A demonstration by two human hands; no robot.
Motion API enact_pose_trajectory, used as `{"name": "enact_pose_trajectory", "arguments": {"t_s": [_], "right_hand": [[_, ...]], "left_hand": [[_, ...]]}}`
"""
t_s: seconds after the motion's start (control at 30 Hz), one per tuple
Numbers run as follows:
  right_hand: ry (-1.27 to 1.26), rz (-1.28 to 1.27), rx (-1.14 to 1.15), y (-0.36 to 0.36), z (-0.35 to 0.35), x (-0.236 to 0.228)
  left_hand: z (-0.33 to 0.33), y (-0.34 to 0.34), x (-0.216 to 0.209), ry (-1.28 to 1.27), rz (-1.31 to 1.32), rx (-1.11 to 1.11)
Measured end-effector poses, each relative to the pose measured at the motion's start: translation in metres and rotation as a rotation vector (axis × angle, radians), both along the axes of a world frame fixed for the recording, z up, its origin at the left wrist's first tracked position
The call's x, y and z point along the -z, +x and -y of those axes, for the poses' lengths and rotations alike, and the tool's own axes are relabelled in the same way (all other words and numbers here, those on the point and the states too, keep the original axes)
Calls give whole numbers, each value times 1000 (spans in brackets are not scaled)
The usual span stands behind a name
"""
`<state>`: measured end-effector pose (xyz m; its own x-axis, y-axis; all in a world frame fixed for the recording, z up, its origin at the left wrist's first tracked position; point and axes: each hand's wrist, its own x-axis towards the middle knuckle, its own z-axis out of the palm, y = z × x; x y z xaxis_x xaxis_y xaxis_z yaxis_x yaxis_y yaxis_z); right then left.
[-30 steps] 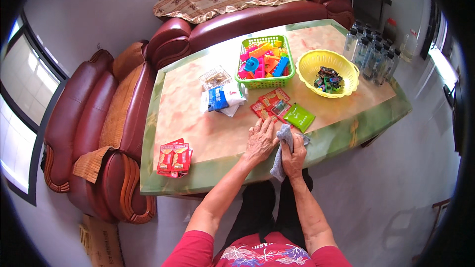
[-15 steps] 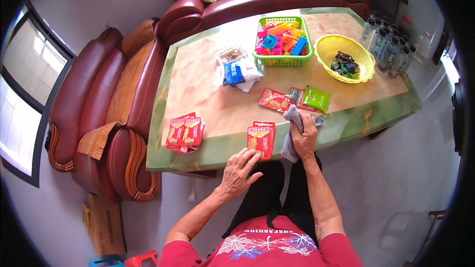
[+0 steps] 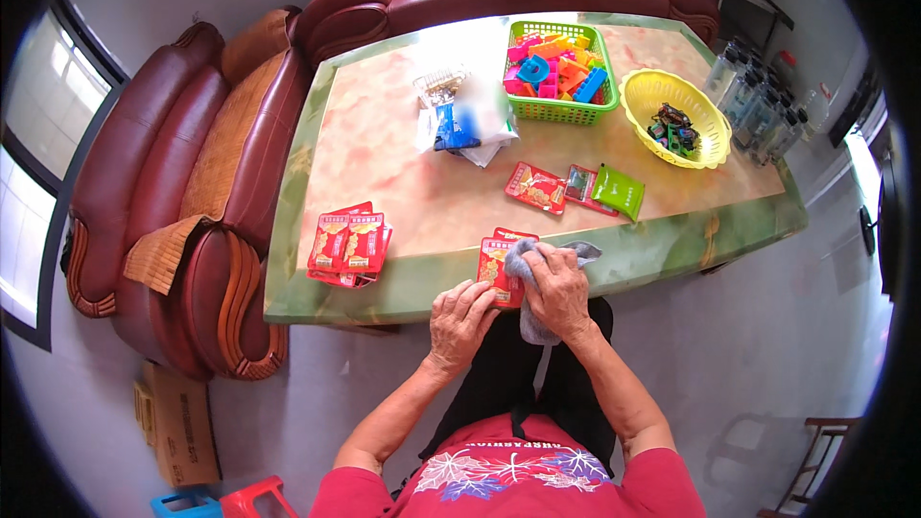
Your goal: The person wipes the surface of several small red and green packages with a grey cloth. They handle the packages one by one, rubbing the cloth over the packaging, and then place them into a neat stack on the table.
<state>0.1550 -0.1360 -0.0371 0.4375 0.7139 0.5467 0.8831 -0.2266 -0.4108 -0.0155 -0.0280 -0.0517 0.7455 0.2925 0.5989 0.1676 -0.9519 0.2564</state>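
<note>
My right hand (image 3: 558, 293) is closed on a grey cloth (image 3: 519, 259) and presses it onto the right side of a red packet (image 3: 492, 264) at the table's near edge. Another red packet shows partly from underneath. At the packet's lower left corner, my left hand (image 3: 459, 326) grips it with fingers bent and close together; the thumb's contact is hard to see. Farther off lie a red packet (image 3: 536, 188) and a green packet (image 3: 618, 192) that overlaps a smaller red one. A pile of red packets (image 3: 347, 245) sits at the left.
On the green-bordered table (image 3: 384, 182) stand a green basket (image 3: 564, 110) of colourful plastic blocks and a yellow basket (image 3: 686, 101) with small dark wrapped items. Clear bottles (image 3: 753, 105) crowd the far right corner. Blue-and-white packages (image 3: 456, 129) lie back left. Dark red sofas (image 3: 182, 153) line two sides.
My right hand has carried the grey cloth leftward, from beside the far packets onto the near red packet. My left hand's spread fingers have drawn together at that packet's corner.
</note>
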Motion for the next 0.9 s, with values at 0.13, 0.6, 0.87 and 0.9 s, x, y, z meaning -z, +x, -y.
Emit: {"name": "enact_pose_trajectory", "arguments": {"t_s": [0.13, 0.6, 0.87, 0.9], "right_hand": [[-43, 6, 121, 4, -6, -1], [-465, 267, -180, -10, 7, -40], [-376, 112, 167, 58, 6, -31], [-284, 97, 203, 53, 7, -35]], "left_hand": [[-4, -9, -5, 41, 13, -40], [-18, -25, 0, -79, 160, -107], [-13, -6, -2, -31, 145, 46], [-11, -3, -2, -23, 137, 49]]}}
